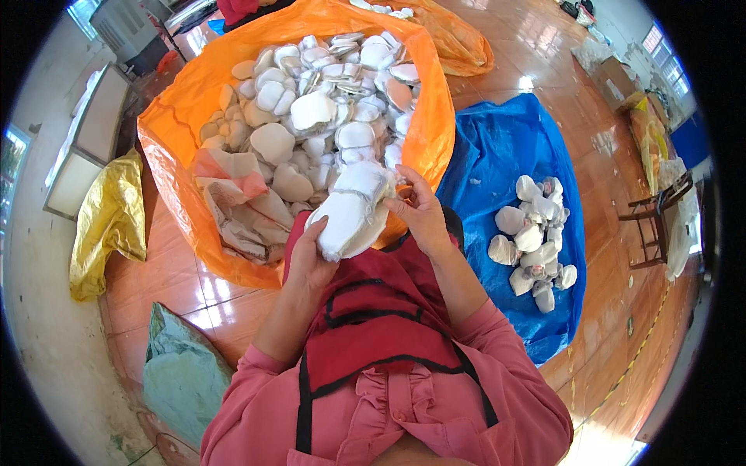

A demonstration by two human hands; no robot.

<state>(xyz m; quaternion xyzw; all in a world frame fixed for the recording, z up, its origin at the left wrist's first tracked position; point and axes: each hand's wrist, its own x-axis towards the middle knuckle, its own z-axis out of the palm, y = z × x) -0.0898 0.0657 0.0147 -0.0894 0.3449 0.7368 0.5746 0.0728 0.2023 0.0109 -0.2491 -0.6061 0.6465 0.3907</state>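
Observation:
Over my lap I hold a bundle of white, rounded, soft pads (342, 221), stacked together with a thin line round its upper part. My left hand (312, 256) is closed on the lower left end, thumb lying on the top pad. At the upper right side, my right hand (423, 211) grips the bundle's edge, thumb and fingers drawn together; whether they also pinch a thread is too small to tell. Just beyond stands a large orange sack (175, 128), its mouth wide and filled with similar white pads (315, 111), a few pinkish.
A blue sheet (497, 140) at my right bears a pile of white bundles (536, 241). A wooden chair (653, 221) stands farther right. On the left lie a yellow sack (113, 221) and a green sack (183, 377). Another orange sack (458, 39) and a person's red sleeve (241, 9) appear at the back.

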